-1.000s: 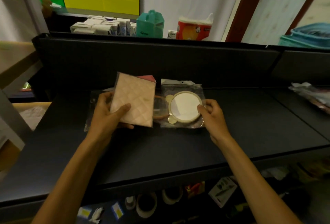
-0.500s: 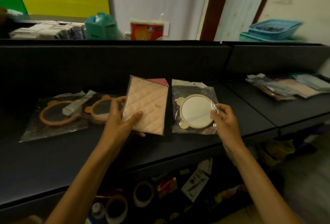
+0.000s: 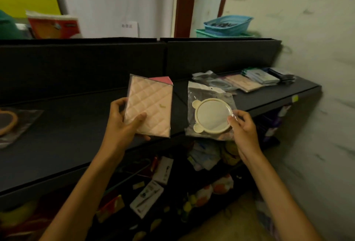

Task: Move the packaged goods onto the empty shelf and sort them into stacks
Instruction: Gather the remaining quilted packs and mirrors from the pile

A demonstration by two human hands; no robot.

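My left hand [image 3: 121,125] grips a pink quilted packet [image 3: 151,104] in clear wrap, held upright above the dark shelf [image 3: 76,135]. My right hand [image 3: 243,127] pinches the right edge of a bagged cream round mirror with bear ears [image 3: 210,115], lifted over the shelf's front edge. At the far left an orange bear-eared mirror in its bag [image 3: 11,123] lies on the shelf. A pile of several packaged goods [image 3: 245,82] lies on the shelf section at the right.
A dark back panel [image 3: 115,62] rises behind the shelf. On top stand a red and white pack [image 3: 53,26] and blue baskets [image 3: 227,25]. A wall [image 3: 317,67] closes the right side. Boxes and loose goods [image 3: 163,183] fill the lower shelf.
The view has swung right. Both hands have carried the pink packet and the cream mirror to the right, away from the orange mirrors, and the pile at the right has come nearer.
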